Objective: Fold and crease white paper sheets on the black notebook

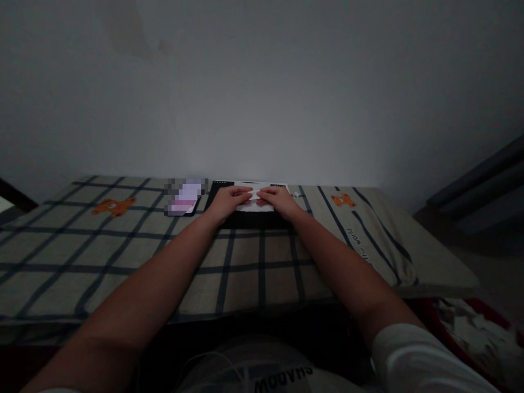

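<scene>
My left hand [230,202] and my right hand [281,200] meet over a black flat mat or folder [249,221] on the table, their fingertips almost touching. Between them is a white sheet, seemingly paper [244,208], and the fingers and thumb of each hand are pinched together on it. Its far edge lies close to the wall. Fingers cover part of the sheet, and the dim light hides fine detail. Rows of small white marks run along the mat's far edge.
A phone [186,196] with a lit, blurred screen lies left of the mat. A checked cloth [241,267] with bear prints covers the table, which stands against a pale wall [254,109]. At lower right, a red bin [434,322] holds crumpled white scraps [478,333].
</scene>
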Demonstrator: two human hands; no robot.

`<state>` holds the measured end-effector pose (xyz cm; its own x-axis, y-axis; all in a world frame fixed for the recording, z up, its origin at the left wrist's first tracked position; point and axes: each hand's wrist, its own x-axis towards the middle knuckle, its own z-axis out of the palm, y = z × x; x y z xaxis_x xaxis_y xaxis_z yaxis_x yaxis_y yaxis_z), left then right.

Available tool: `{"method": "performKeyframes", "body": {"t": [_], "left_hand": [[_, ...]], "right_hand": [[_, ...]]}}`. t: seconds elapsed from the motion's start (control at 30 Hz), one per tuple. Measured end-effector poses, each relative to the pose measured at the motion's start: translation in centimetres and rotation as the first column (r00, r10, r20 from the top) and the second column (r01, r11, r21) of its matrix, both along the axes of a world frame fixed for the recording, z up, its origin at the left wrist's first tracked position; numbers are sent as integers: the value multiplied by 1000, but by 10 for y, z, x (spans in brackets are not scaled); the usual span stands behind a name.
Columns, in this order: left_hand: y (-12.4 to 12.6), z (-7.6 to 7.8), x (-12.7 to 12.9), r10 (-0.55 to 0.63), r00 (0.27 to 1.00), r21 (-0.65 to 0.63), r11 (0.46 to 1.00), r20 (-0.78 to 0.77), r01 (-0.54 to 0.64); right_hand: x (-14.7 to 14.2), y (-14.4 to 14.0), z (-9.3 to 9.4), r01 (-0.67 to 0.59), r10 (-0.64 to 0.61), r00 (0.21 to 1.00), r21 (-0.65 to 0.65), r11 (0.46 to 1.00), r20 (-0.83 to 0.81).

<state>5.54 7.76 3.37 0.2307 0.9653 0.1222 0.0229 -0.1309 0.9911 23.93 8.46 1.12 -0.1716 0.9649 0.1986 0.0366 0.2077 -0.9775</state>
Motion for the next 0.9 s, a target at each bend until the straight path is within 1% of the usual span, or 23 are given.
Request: {"method": "performKeyframes", "body": {"t": [0.17, 0.37, 0.47, 0.53, 0.6, 0.67, 0.9], "left_hand": [[2, -2, 0, 2, 1000, -81, 997, 15, 0], [5, -5, -1, -1, 1000, -68, 998, 17, 2], [7, -8, -2, -24, 998, -52, 998, 57, 27], [9, -9, -3, -65, 990, -38, 997, 123, 70], [10, -10, -4, -101, 983, -8, 995, 156, 103], [9, -10, -4, -112, 985, 26, 994, 130, 109], [2, -2, -5, -41, 998, 135, 990, -44, 47]], "right_hand": [[0, 1, 0, 15, -16, 999, 11, 1000, 35], [1, 1, 0, -8, 9, 1000, -15, 1000, 10], [0, 1, 0, -26, 24, 999, -47, 999, -47], [0, 1, -1, -50, 41, 992, -74, 996, -120], [0, 2, -1, -79, 62, 981, -88, 993, -183], [1, 2, -1, -98, 76, 974, -93, 991, -212], [2, 1, -2, -102, 82, 976, -93, 990, -199]]}}
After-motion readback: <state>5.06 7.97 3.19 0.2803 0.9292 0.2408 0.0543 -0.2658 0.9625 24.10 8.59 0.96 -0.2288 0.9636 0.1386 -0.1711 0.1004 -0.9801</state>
